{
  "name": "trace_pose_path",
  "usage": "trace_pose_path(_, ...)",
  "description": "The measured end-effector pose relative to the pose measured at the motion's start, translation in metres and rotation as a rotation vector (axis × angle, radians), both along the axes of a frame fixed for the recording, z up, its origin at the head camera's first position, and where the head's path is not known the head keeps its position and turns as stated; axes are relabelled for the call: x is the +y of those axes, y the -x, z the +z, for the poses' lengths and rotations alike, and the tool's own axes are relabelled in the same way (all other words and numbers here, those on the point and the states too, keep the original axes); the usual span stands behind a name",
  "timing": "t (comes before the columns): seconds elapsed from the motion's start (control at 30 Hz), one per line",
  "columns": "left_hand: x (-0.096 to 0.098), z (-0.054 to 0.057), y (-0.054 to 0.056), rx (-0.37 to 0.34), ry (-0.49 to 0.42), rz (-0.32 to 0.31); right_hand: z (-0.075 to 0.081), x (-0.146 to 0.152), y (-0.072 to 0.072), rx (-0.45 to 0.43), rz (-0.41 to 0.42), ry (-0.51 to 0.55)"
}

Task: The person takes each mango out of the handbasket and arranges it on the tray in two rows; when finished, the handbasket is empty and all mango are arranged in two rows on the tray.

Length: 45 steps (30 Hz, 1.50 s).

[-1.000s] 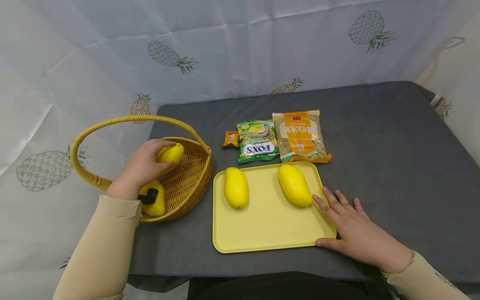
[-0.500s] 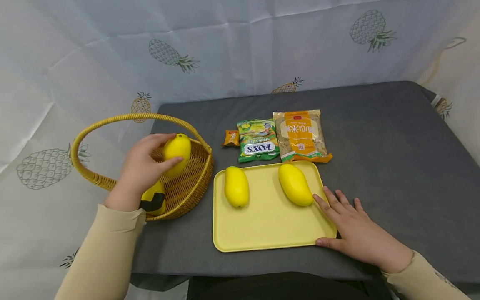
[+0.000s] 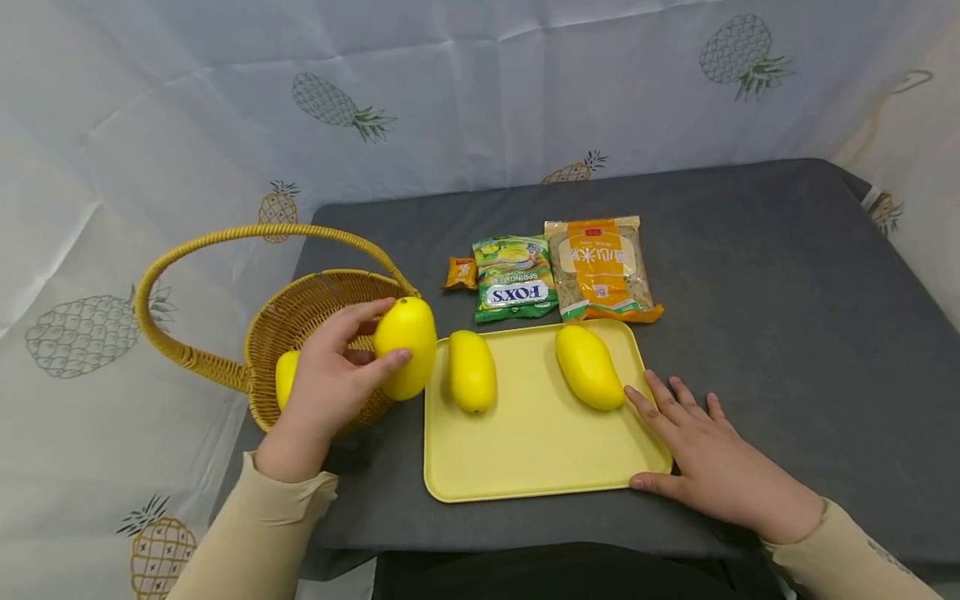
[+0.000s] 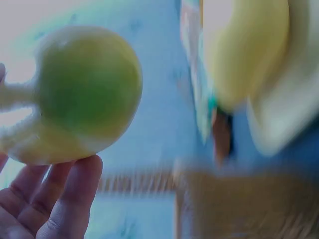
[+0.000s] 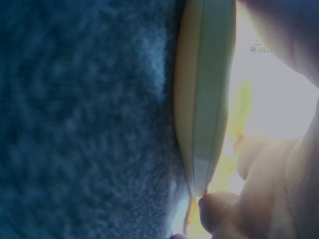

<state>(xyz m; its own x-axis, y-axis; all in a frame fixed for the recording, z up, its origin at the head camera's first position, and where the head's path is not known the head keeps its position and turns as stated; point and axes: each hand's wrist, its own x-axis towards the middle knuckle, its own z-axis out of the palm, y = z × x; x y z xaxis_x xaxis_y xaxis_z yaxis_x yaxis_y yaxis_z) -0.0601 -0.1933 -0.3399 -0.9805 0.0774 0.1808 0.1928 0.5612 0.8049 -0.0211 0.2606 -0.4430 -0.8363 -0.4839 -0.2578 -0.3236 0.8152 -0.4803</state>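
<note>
My left hand (image 3: 333,375) grips a yellow mango (image 3: 408,346) between thumb and fingers, above the right rim of the wicker basket (image 3: 281,329). In the left wrist view the held mango (image 4: 89,94) shows its rounded end, with fingers beneath it. Another mango (image 3: 286,377) lies in the basket, partly hidden by the left hand. Two more mangoes lie on the yellow tray (image 3: 540,458): one on the left (image 3: 472,372), one on the right (image 3: 589,367). My right hand (image 3: 708,462), fingers spread, rests at the tray's right edge; the right wrist view shows fingertips against the rim.
Behind the tray lie a small orange packet (image 3: 461,273), a green FOX'S candy bag (image 3: 516,279) and a larger orange-and-clear food bag (image 3: 600,268). The basket's tall handle (image 3: 262,233) arches at the left. A pineapple-print curtain (image 3: 480,100) hangs behind the grey table (image 3: 765,300).
My left hand has lifted the mango out of the basket and carried it right, toward the tray. The basket has tipped or turned slightly. My right hand has stayed in place.
</note>
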Motion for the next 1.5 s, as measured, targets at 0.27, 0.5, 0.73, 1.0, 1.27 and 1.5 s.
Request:
trace_pose_path(0.27, 0.06, -0.029, -0.014, -0.188, -0.173, -0.178, 0.002, 0.0, 0.0, 0.008, 0.006, -0.001)
trace_pose_path(0.5, 0.101, -0.047, -0.019, -0.394, -0.208, -0.207, 0.002, 0.001, 0.0, -0.001, 0.007, 0.004)
trace_pose_path(0.73, 0.125, -0.058, -0.023, -0.476, -0.224, -0.201, 0.001, 0.001, 0.001, -0.003, 0.011, -0.009)
trace_pose_path(1.0, 0.14, -0.071, -0.024, -0.515, -0.198, -0.177, 0.001, 0.001, 0.002, 0.011, 0.019, -0.019)
trace_pose_path(1.27, 0.144, -0.081, -0.023, -0.526, -0.172, -0.133, 0.0, 0.001, 0.002, 0.006, 0.017, -0.012)
trace_pose_path(1.5, 0.146, -0.083, -0.025, -0.527, -0.092, -0.129, 0.001, 0.0, 0.002, 0.011, 0.021, -0.02)
